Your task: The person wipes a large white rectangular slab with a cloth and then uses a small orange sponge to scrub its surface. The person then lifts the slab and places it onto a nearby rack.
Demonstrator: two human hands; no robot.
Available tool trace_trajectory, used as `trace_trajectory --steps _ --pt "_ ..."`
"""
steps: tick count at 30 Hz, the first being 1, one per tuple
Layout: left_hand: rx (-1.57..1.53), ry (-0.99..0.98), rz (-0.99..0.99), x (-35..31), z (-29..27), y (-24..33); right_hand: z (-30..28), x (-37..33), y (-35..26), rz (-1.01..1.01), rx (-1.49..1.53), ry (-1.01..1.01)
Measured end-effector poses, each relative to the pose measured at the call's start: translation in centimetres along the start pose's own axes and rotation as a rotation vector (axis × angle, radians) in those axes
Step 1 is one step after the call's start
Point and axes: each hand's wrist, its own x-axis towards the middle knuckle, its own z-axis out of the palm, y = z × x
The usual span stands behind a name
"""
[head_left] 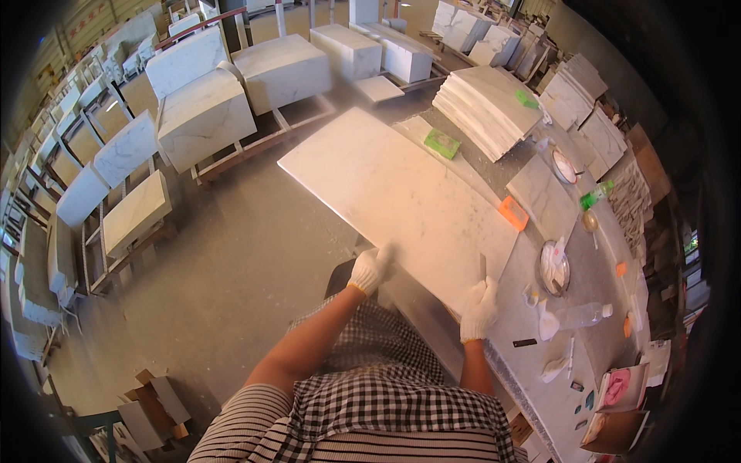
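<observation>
One marble slab point(394, 201), two gloved hands point(370, 268)

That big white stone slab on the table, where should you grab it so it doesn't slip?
Probably by its long edges, near the end closest to the person. The white marble slab is wide, thin and lies flat on the worktable, so no top grip is possible. The left hand already holds the left edge that overhangs the table, and the right hand sits at the near edge. Come in from both sides.
</observation>
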Motion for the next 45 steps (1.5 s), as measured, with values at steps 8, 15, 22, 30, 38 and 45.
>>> trace_trajectory --steps 8,15,22,30,38,45 --pt "-0.03 -0.006 -0.001 -0.3 0.1 0.1 0.5 0.1 0.5 0.001 -0.039 0.024" --pt "-0.004 -0.022 -0.001 0.4 -0.1 -0.6 0.5 0.1 0.7 -0.039 -0.03 0.027" --pt "-0.028 -0.021 -0.024 0.4 0.1 -0.9 0.7 0.1 1.3 -0.063 0.002 0.029" --pt "0.01 0.013 0.032 0.7 0.1 -1.0 0.3 -0.2 0.2 0.05 -0.016 -0.002" --pt "-0.079 0.019 -0.015 0.1 0.4 0.0 0.7 -0.2 0.5 -0.083 -0.062 0.083" --pt "-0.048 -0.024 -0.042 0.1 0.0 -0.2 1.0 -0.4 1.1 -0.052 -0.067 0.053"
